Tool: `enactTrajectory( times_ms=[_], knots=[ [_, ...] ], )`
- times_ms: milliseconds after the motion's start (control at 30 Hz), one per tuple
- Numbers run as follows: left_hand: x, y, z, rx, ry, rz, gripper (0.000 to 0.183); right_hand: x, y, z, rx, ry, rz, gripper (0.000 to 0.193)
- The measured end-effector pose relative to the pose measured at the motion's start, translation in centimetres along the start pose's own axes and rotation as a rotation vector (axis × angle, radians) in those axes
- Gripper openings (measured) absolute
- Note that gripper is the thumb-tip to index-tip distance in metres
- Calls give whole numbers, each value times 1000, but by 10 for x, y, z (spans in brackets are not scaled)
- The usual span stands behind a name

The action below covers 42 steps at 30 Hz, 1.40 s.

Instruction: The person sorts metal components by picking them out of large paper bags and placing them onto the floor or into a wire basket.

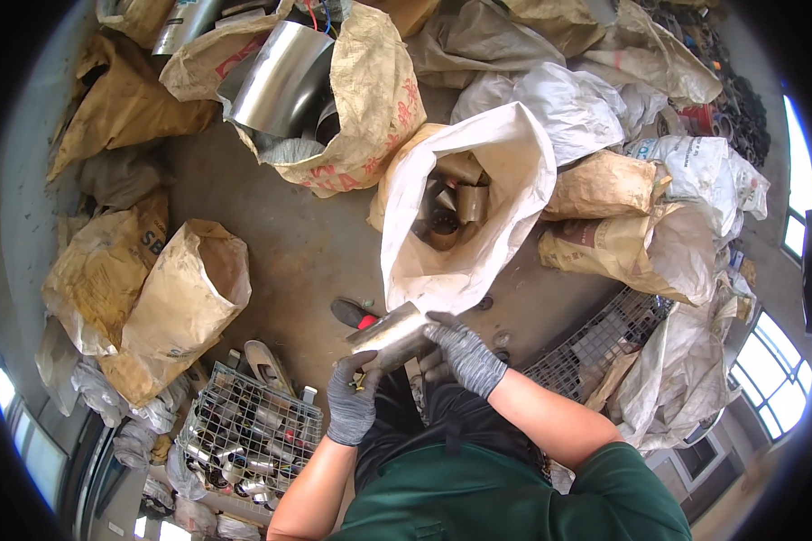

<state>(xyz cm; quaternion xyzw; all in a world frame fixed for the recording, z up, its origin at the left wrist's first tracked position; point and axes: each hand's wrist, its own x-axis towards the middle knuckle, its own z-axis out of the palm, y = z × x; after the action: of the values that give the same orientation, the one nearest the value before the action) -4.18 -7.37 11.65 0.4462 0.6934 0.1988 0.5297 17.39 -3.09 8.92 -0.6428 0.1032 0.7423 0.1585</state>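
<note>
A shiny metal cylinder [390, 337] lies tilted between my two gloved hands, just in front of my body. My right hand [465, 353], in a grey knit glove, is closed around its right end. At the lower left end, the curled fingers of my left hand [350, 402] come up against the cylinder. A small yellowish piece [359, 382] shows at those fingers, too small to name. Beyond the cylinder stands a white-lined sack [523, 171], its mouth spread wide, with several metal pieces [460, 197] inside.
Another sack [374, 81] at the far left of centre holds a large metal cylinder [281, 77]. Paper sacks [185, 288] stand at left, more [604, 185] at right. Wire baskets [244, 415] with metal parts flank me. My shoe [352, 312] shows on the brown floor [289, 261].
</note>
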Motion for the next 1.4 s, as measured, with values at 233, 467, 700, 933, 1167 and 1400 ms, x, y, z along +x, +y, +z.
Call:
enactTrajectory(
  times_ms=[233,467,700,933,1167,1400],
  knots=[
    [-7,-17,-7,-72,27,-184,29,130,-118,16,420,345,-276,30],
    [-16,-13,-8,-129,93,-201,21,368,-177,-85,-1054,827,-263,36],
    [-42,-33,-33,-182,90,-284,9,424,-196,-120,-1450,734,-228,41],
    [-48,-59,-49,-52,23,-86,13,369,-179,-88,-1299,826,-539,49],
    [-71,-70,-58,-264,45,-268,18,163,-109,6,-977,750,-975,26],
    [-88,-85,-61,-181,56,-132,18,-34,-43,27,-1451,128,-1472,17]
  ],
)
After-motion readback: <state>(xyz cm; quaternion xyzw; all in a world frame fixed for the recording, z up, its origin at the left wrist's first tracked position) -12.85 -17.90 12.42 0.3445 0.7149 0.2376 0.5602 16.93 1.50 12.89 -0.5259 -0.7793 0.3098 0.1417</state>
